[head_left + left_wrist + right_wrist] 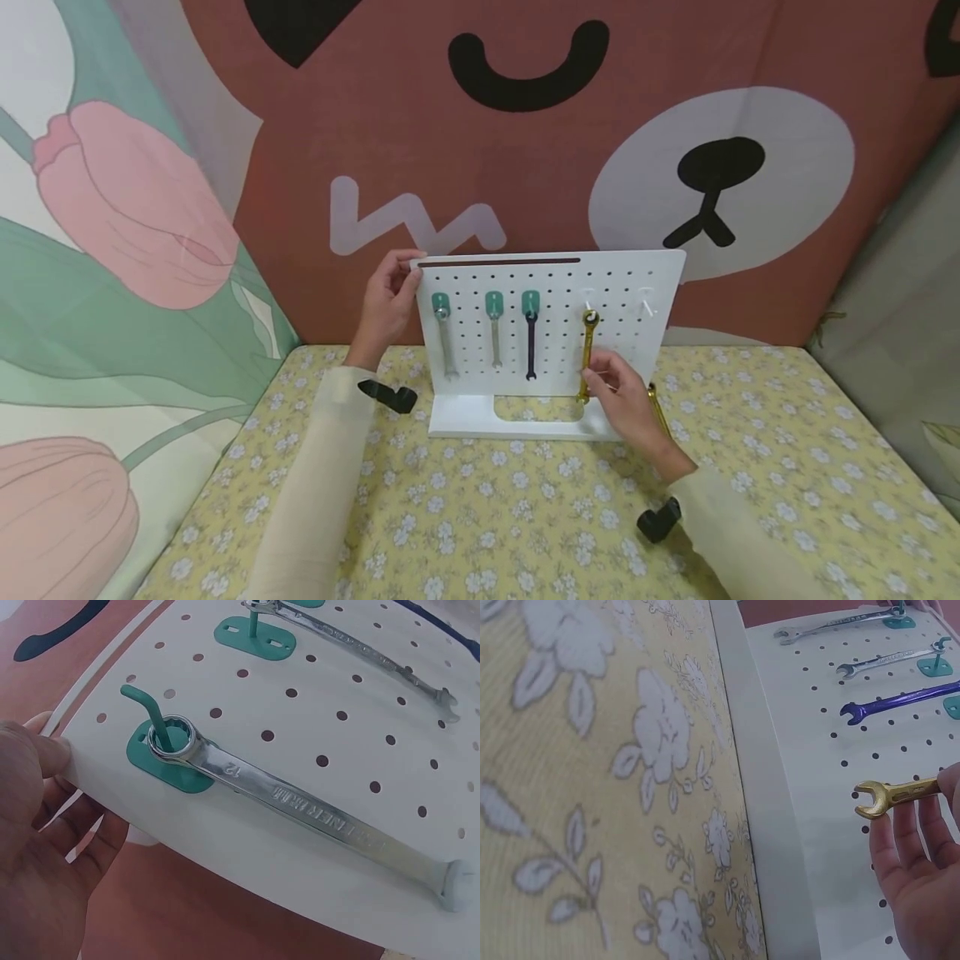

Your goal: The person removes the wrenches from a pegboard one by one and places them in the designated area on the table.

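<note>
A white pegboard [558,350] stands upright on the table. My left hand [386,304] grips its upper left corner, thumb on the front and fingers behind. With my right hand [624,402] I pinch a gold combination wrench [588,343] near its open-end jaw, which points down in the head view. The ring end of this wrench overlaps a white hook [588,297]. Three wrenches hang by their ring ends on green hooks to the left: a silver wrench [292,799] marked 12, a smaller silver wrench [495,342] and a purple wrench [900,702].
Another white hook [647,302] sits at the board's right side, with nothing hanging on it. A second gold wrench [657,406] shows behind my right hand, beside the board's right edge. A yellow floral cloth [465,517] covers the table, and a printed curtain [525,183] hangs behind.
</note>
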Demonstrator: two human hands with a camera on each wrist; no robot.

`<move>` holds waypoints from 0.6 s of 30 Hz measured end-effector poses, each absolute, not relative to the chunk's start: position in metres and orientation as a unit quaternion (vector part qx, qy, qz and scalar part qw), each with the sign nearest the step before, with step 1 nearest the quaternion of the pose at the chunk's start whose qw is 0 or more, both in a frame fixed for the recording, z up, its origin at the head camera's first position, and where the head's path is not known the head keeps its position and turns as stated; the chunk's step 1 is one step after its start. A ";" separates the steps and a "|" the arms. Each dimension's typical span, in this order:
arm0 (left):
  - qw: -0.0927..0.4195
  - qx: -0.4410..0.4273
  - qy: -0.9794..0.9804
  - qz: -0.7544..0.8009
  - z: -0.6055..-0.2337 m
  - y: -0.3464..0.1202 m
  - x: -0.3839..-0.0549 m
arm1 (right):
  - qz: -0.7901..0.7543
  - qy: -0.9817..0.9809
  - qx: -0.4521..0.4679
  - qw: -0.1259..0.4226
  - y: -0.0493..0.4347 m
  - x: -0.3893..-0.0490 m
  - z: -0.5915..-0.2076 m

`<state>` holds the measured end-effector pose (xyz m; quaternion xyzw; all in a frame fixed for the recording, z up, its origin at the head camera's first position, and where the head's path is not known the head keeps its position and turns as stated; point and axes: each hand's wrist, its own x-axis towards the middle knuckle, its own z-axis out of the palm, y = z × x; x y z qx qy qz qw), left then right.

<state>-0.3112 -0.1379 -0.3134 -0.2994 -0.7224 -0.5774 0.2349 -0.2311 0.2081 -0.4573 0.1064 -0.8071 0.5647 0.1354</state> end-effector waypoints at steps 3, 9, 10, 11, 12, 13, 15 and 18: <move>0.230 -0.298 -0.723 -0.579 -0.313 -0.138 -0.312 | 0.567 -0.807 0.109 0.124 0.211 -0.227 -0.454; 0.215 -0.290 -0.728 -0.583 -0.312 -0.137 -0.311 | 0.590 -0.797 0.096 0.085 0.215 -0.220 -0.445; 0.212 -0.288 -0.729 -0.584 -0.312 -0.137 -0.311 | 0.596 -0.794 0.094 0.078 0.215 -0.219 -0.443; 0.209 -0.287 -0.729 -0.585 -0.311 -0.137 -0.310 | 0.602 -0.790 0.091 0.072 0.215 -0.218 -0.442; 0.208 -0.285 -0.732 -0.583 -0.311 -0.137 -0.310 | 0.608 -0.786 0.091 0.066 0.216 -0.218 -0.441; 0.205 -0.283 -0.733 -0.583 -0.311 -0.137 -0.309 | 0.613 -0.782 0.091 0.062 0.217 -0.217 -0.440; 0.201 -0.282 -0.736 -0.582 -0.310 -0.138 -0.309 | 0.624 -0.774 0.093 0.053 0.218 -0.216 -0.439; 0.198 -0.281 -0.741 -0.577 -0.308 -0.138 -0.307 | 0.630 -0.770 0.098 0.038 0.220 -0.213 -0.435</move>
